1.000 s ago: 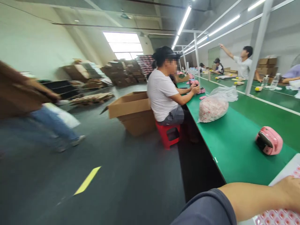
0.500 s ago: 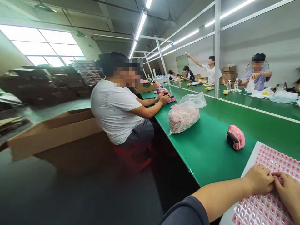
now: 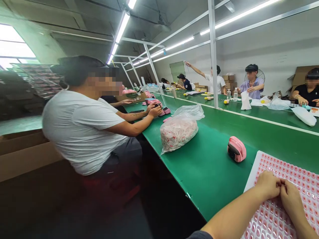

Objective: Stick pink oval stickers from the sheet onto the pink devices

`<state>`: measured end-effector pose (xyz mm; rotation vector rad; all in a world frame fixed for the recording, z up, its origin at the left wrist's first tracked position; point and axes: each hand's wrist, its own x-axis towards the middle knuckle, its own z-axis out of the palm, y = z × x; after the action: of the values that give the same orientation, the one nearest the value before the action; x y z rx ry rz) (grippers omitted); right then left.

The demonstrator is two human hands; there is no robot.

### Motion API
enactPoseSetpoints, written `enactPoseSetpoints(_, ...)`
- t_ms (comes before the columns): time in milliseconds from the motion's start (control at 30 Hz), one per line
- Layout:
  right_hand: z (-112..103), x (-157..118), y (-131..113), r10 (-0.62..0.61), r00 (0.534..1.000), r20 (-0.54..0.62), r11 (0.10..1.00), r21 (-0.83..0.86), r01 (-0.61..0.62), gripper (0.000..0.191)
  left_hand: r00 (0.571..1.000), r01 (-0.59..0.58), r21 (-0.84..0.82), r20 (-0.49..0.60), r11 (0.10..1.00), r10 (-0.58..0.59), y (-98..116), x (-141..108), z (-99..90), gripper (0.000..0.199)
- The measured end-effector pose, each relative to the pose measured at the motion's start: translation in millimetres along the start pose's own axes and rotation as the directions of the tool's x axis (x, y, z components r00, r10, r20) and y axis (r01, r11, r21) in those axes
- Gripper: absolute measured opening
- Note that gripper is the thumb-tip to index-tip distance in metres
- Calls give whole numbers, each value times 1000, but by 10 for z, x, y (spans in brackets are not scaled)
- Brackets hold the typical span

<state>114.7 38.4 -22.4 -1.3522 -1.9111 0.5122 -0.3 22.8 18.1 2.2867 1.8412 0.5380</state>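
Note:
My left hand (image 3: 267,185) and my right hand (image 3: 290,196) lie at the lower right, with their fingertips meeting over the upper part of a white-backed sheet of small pink moulded pieces (image 3: 281,215). Whether they pinch anything is too small to tell. The sheet rests on a green workbench (image 3: 204,176). Beyond my hands sits a rounded pink case with a dark face (image 3: 236,149). Farther along, a clear plastic bag of pale pink pieces (image 3: 178,131) lies on the bench.
A co-worker in a white T-shirt (image 3: 82,129) sits at the bench's left side, beside another person's arm. Cardboard boxes (image 3: 22,156) stand at far left. A parallel green bench (image 3: 269,113) with several co-workers, bottles and bags runs at right.
The view has swung right, so the bench and seated co-worker shift left. My hands have moved onto the sheet and drawn together. The person walking at left has left view.

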Motion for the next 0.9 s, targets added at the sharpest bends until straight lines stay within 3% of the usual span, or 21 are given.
enactPoseSetpoints(367, 13, -25, -231, 95, 986, -138, 982, 178, -70, 27, 1000, 1, -302, 16, 953, 5, -47, -12, 2, 7)
enactPoseSetpoints(900, 16, 9, -354, 104, 978, -179, 984, 165, -75, 22, 999, 49, -457, 23, 888, -43, -49, 15, -68, 5)
